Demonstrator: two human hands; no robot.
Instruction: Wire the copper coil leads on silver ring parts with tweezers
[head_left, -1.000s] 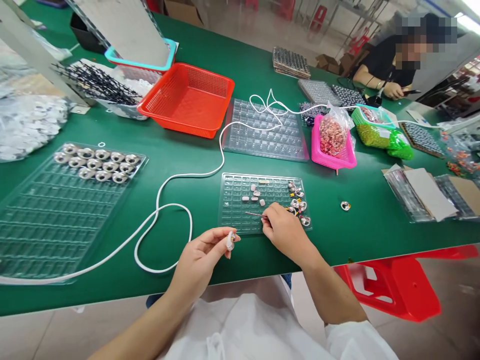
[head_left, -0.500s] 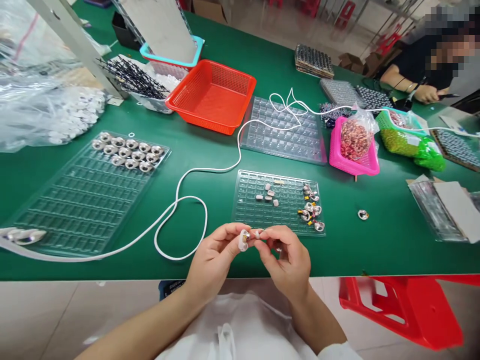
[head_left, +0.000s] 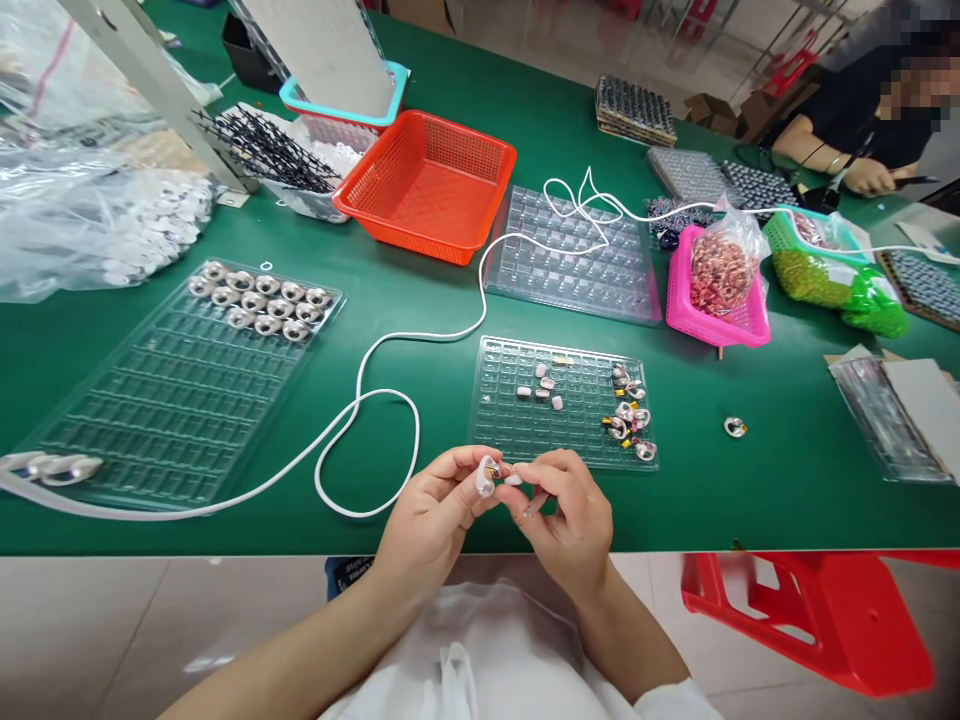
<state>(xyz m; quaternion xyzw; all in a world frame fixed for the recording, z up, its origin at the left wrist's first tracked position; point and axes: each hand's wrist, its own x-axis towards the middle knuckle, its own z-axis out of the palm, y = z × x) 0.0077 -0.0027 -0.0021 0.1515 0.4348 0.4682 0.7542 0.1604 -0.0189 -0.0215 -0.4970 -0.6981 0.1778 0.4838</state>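
Between the thumb and fingers of my left hand (head_left: 424, 515) is a small glossy white earbud shell (head_left: 486, 477) with a bit of yellow and dark parts inside. My right hand (head_left: 566, 515) pinches a small pale cap piece (head_left: 514, 479) right beside the shell; whether the two touch I cannot tell. Just beyond my hands lies a clear compartment tray (head_left: 510, 425). On its right side are several silvery shells with yellow tabs (head_left: 624, 415), and several loose pale caps (head_left: 547, 383) lie near its middle. A lone shell (head_left: 735, 428) rests on the green table to the right.
A large clear tray (head_left: 165, 400) with rows of silvery shells (head_left: 259, 300) lies at left. A white cable (head_left: 420, 337) winds across the table. Farther back stand a red basket (head_left: 431, 190) and a pink basket (head_left: 720, 320). Another person's hand (head_left: 870, 177) is at far right.
My right fingers have shifted slightly left with the pale cap, closer in against the shell. My left hand keeps its hold. The whole view has moved a little.
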